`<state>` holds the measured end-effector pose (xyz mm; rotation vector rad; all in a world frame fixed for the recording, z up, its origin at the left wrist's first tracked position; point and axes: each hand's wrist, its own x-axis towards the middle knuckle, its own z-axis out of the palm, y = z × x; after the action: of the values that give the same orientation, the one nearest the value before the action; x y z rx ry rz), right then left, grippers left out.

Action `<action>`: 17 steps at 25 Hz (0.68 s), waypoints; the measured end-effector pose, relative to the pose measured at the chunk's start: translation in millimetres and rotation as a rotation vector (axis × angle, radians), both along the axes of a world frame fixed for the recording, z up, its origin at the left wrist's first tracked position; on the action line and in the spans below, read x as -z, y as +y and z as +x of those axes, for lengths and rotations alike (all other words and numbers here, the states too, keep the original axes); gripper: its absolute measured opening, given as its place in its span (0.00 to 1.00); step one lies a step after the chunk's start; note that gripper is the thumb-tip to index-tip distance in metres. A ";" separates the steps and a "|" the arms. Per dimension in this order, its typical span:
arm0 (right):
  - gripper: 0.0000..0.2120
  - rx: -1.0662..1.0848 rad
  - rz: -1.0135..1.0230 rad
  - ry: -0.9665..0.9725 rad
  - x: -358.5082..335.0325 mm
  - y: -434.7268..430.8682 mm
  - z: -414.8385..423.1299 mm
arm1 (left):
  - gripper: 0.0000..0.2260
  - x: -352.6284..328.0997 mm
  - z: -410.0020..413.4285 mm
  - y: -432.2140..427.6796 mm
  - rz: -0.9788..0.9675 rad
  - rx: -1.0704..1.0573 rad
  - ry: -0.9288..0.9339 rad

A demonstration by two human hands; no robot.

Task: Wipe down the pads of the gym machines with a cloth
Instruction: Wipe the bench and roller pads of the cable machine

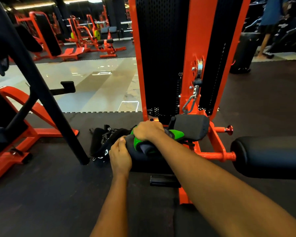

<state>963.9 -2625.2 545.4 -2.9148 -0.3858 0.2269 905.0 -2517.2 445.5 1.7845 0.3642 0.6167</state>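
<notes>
A green cloth (177,134) is held under the right hand (148,130), whose fingers are curled down over it and pressed together, bunching it against the top of a black roller pad (147,159). The pad's end at 9 o'clock is gripped by the left hand (120,156), with the thumb laid on top and the other fingers hidden beneath. The pad's long axis is judged to run from 9 to 3 o'clock, along the orange bar (215,155) toward a second roller pad (270,156). The cloth lies at 1 o'clock from the left hand. The coming stroke is best carried round the pad's curve, across that axis, by the right hand.
</notes>
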 end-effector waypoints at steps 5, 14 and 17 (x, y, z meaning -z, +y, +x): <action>0.21 -0.093 0.066 -0.402 46.5 -22.6 -52.0 | 0.24 4.2 0.7 5.3 -0.010 0.017 -0.009; 0.25 0.029 0.096 0.026 22.5 -30.3 -1.4 | 0.23 9.8 0.6 4.5 -0.010 0.016 -0.028; 0.30 0.046 0.193 0.337 11.3 -30.5 32.5 | 0.23 8.1 -2.8 4.3 -0.015 0.056 -0.052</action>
<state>996.4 -2655.7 534.1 -2.6273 -0.2677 0.6249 902.2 -2512.9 437.4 1.7552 0.2819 0.6177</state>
